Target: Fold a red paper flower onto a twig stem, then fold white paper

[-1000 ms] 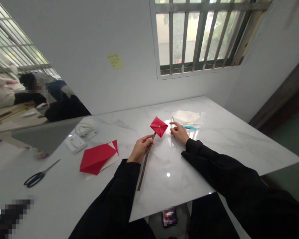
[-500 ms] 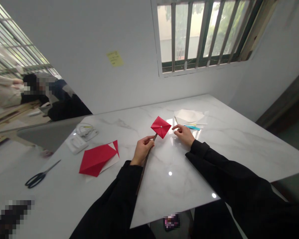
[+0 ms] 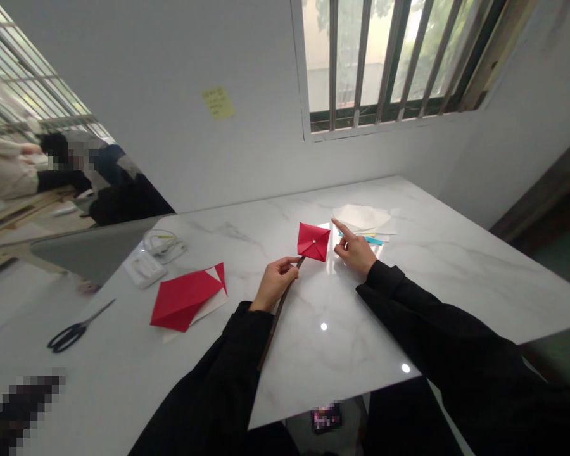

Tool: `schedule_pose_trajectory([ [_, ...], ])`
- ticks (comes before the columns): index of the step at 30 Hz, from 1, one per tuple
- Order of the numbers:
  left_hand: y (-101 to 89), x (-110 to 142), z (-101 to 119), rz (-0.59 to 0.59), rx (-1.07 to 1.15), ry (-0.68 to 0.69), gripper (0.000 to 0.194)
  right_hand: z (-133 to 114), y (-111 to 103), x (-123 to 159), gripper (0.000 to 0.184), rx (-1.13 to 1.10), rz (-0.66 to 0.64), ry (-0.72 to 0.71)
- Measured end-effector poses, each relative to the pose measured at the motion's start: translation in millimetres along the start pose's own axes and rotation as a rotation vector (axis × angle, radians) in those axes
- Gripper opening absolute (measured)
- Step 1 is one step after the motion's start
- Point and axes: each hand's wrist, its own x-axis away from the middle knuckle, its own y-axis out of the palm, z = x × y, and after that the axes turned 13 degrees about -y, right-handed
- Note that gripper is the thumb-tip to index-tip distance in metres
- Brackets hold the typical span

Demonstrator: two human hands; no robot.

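A red paper pinwheel [image 3: 308, 238] with a small pale pin at its centre sits at the top end of a thin dark stick [image 3: 278, 315]. My left hand [image 3: 276, 283] is closed round the stick just below the pinwheel. The stick's lower end runs down beside my left sleeve. Just right of the pinwheel is my right hand [image 3: 357, 254], apart from it, holding nothing; its index finger is stretched out and the other fingers are partly curled.
Red and white paper sheets [image 3: 185, 299] lie on the left of the marble-patterned table [image 3: 437, 266], near scissors [image 3: 71, 334] and a white power strip [image 3: 145, 268]. Beyond my right hand are pale paper scraps [image 3: 363, 216] and a blue strip [image 3: 374, 240]. People sit far left.
The pinwheel has turned on its pin, and its corners now point differently. My right index finger has stretched out and up. My left hand still holds the stick.
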Motion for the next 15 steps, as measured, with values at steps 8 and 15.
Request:
schedule_pose_trajectory([
  [8,-1.7,-0.5,-3.5,-0.036,0.036,0.009,0.039,11.8,-18.7,-7.8,0.026,0.183,-0.059,0.055],
  [15,0.1,2.3,0.0,-0.076,-0.024,0.011,0.038,2.0,-17.2,-3.8,0.076,0.042,-0.008,-0.064],
])
